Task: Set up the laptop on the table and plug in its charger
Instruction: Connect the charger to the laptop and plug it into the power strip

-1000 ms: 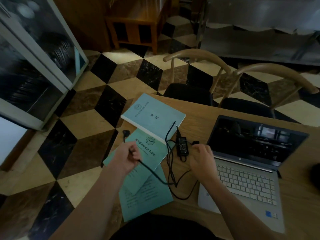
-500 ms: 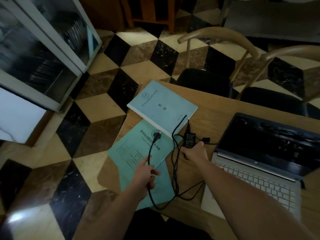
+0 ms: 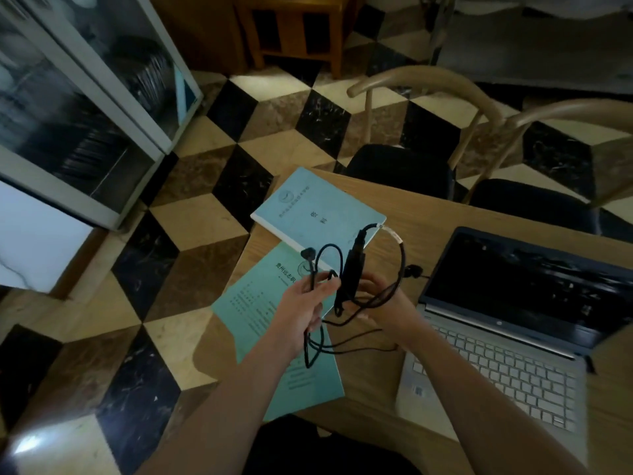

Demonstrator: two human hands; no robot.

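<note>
Both hands are now lifting the charger brick off the table; earlier it lay flat. Left hand is pinching the limp cable below its plug. Right hand is gripping the rigid, light brick. Beyond it, the open laptop is waiting. Judgement: grasp plug bodies, not cord.

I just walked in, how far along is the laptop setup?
Done: laptop sits open on the table, screen dark. In hand: left hand grips the cable, right hand holds the charger brick. Left: plugging both ends in.
</note>
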